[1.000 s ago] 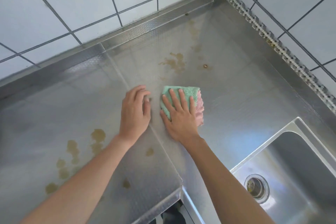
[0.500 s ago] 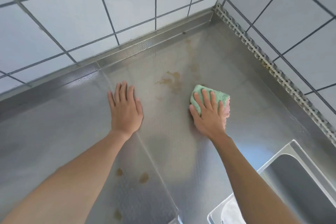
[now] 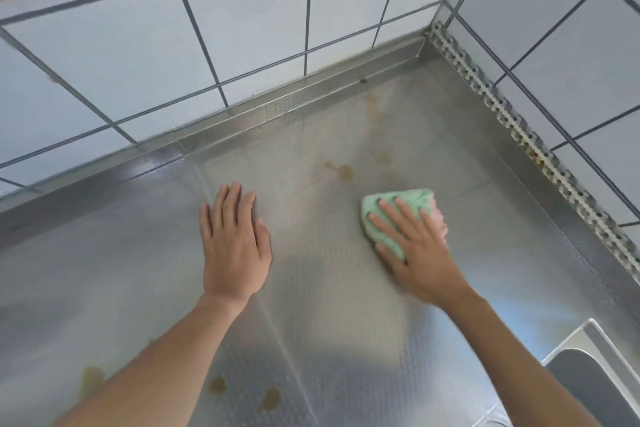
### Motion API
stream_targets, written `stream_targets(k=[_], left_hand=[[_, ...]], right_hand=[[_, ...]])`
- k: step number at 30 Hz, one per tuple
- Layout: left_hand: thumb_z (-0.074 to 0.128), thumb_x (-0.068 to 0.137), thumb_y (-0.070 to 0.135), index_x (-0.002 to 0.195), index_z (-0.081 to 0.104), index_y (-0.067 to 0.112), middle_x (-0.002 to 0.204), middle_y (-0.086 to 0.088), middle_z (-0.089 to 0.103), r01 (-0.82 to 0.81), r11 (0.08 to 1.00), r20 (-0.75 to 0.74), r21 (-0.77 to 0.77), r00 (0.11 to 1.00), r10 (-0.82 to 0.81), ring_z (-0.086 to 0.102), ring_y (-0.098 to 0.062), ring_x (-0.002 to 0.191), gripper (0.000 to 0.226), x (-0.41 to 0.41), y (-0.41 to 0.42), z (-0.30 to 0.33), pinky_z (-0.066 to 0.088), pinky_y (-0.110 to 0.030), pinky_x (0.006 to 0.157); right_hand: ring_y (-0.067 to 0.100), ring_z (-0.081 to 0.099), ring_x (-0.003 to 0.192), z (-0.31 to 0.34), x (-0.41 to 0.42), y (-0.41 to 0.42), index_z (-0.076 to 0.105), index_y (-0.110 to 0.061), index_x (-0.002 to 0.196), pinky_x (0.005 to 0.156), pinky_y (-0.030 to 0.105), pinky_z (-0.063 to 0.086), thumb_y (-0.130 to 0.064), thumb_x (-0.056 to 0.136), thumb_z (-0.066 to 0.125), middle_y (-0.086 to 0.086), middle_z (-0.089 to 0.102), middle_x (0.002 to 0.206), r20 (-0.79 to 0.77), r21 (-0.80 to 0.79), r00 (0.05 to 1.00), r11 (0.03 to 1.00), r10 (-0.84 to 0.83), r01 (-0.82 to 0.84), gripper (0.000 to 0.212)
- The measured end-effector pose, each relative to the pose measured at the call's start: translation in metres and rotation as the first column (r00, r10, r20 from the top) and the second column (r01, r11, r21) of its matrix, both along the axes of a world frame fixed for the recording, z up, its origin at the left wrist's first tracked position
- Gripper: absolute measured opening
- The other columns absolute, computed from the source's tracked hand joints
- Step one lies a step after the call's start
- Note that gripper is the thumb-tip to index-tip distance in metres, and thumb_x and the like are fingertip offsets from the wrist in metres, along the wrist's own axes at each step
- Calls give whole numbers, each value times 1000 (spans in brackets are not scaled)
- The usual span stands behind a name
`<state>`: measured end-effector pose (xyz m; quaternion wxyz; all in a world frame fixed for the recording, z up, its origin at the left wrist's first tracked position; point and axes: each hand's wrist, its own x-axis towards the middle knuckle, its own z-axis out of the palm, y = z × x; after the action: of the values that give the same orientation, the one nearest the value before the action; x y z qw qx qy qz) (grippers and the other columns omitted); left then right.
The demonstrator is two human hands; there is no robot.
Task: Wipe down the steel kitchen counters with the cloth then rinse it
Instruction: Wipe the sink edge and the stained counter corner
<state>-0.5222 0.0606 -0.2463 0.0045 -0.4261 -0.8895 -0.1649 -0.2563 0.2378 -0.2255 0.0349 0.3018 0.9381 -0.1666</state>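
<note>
Steel embossed surface [image 3: 346,288] in a white-tiled corner, brown stains [image 3: 341,170] near the back.
Right hand [image 3: 415,250] presses spread fingers flat on a folded green-and-pink cloth [image 3: 384,211], its long axis running left-right; left hand [image 3: 235,243] lies flat, fingers together, well apart.

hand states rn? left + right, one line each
Left hand: open, flat on the steel counter, holding nothing.
Right hand: open, fingers spread, pressing the green cloth onto the counter.
</note>
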Motion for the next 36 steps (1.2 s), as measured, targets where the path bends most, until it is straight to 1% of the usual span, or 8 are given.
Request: stream_targets(k=[5, 10, 16, 22, 26, 30, 33, 36], left_hand=[[40, 102, 26, 144, 51, 7, 164, -17, 41, -4, 1000, -2, -9, 1000, 4, 31, -35, 157, 47, -1, 0, -3, 22, -60, 126], [39, 102, 26, 143, 53, 6, 163, -18, 43, -9, 1000, 6, -24, 1000, 9, 33, -35, 156, 48, 0, 1, 3, 23, -61, 126], [34, 105, 22, 144, 52, 6, 163, -17, 42, -3, 1000, 36, -31, 999, 4, 31, -33, 157, 45, 0, 1, 7, 21, -60, 127], [34, 105, 21, 143, 52, 5, 163, -18, 42, 3, 999, 52, -35, 999, -1, 30, -34, 157, 45, 1, 0, 7, 20, -61, 127], [34, 105, 22, 143, 51, 5, 162, -18, 42, 1, 1000, 51, -26, 999, 0, 30, -35, 157, 45, 1, 1, 7, 20, -61, 127], [36, 104, 22, 141, 54, 5, 160, -19, 46, -7, 1000, 29, -5, 1000, 7, 35, -36, 155, 44, 2, 1, 6, 21, -59, 127], [44, 100, 15, 128, 61, -1, 146, -25, 55, -35, 999, 24, 26, 999, 34, 46, -45, 144, 37, 1, 5, 8, 31, -60, 122], [48, 93, 4, 112, 64, -2, 127, -23, 61, -21, 996, 72, 87, 997, 15, 56, -47, 126, 26, -3, 25, 14, 43, -56, 111]], right_hand=[[14, -8, 159, -3, -97, 52, 21, -41, 160, 126, 45, -16, -55, 107, 23, -12, 5, 172, 47, -12, 923, 924, -382, 383, 55], [16, -7, 159, 1, -167, -12, 29, -40, 159, 126, 49, -14, -57, 106, 28, -10, 11, 172, -58, -53, 998, 999, -1, -2, 56], [11, -2, 159, -1, -72, -49, 32, -40, 157, 128, 47, -6, -60, 108, 28, -13, 15, 171, -80, -71, 926, 924, 370, -375, 53], [5, -11, 157, 4, -54, 36, 25, -42, 159, 128, 49, -6, -60, 105, 14, -19, 5, 170, 14, -93, 999, 995, -46, 47, 58], [12, -21, 156, 5, -128, 39, 15, -40, 162, 122, 44, -24, -66, 102, 9, -14, -7, 171, 49, -131, 957, 948, -286, 290, 66], [7, -19, 156, 6, -152, -16, 23, -40, 161, 123, 42, -23, -65, 100, 1, -15, 1, 172, -81, -245, 990, 965, -118, 95, 70], [9, -12, 158, 2, -104, -40, 27, -38, 160, 127, 42, -15, -55, 104, 9, -15, 6, 171, -51, -121, 997, 991, 51, -57, 61], [10, -7, 159, -1, -47, -31, 26, -39, 160, 128, 42, -9, -56, 105, 17, -17, 7, 170, -2, -37, 1000, 999, 1, -2, 59]])
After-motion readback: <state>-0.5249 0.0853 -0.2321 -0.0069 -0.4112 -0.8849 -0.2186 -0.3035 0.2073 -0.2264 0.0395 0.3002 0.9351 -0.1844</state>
